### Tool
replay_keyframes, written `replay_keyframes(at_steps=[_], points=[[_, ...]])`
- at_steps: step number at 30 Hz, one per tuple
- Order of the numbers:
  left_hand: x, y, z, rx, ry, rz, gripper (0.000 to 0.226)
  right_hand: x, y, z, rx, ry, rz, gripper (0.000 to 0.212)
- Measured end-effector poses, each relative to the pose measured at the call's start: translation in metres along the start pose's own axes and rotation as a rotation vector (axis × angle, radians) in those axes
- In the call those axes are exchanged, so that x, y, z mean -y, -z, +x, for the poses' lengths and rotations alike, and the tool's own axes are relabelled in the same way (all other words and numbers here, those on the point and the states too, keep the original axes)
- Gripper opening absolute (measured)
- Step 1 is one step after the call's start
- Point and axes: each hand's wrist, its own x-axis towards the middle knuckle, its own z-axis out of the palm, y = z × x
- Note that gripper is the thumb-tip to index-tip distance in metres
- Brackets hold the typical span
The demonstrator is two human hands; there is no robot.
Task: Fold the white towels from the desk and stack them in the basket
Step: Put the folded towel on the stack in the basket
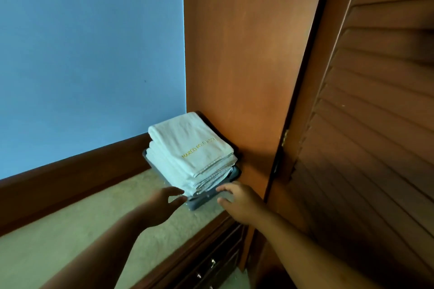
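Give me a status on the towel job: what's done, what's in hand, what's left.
Done: a stack of folded white towels sits in the grey basket, rising above its rim, in the corner by the wooden cabinet. In hand: nothing is gripped; the left hand and right hand are open at the basket's near side, either side of the stack. Left: no unfolded towels are in view, so I cannot tell if any remain.

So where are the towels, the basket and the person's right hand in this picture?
towels (187,148): head view, top face of the folded stack.
basket (201,202): head view, grey near wall below the stack.
right hand (239,202): head view, back of the open hand.
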Motion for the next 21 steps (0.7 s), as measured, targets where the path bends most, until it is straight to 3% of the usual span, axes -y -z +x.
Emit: replay_keyframes(at_steps=[8, 14, 21], points=[[0.071, -0.018, -0.156, -0.038, 0.17, -0.064, 0.046, 0.051, -0.063, -0.065, 0.179, 0.097, -0.012, 0.024], [0.151, 0.023, -0.285, -0.259, 0.389, -0.23, 0.045, 0.152, -0.131, -0.098, 0.355, 0.28, -0.018, 0.023], [0.24, 0.049, -0.465, -0.447, 0.613, -0.242, 0.038, 0.294, -0.236, -0.137, 0.51, 0.492, 0.018, 0.023]])
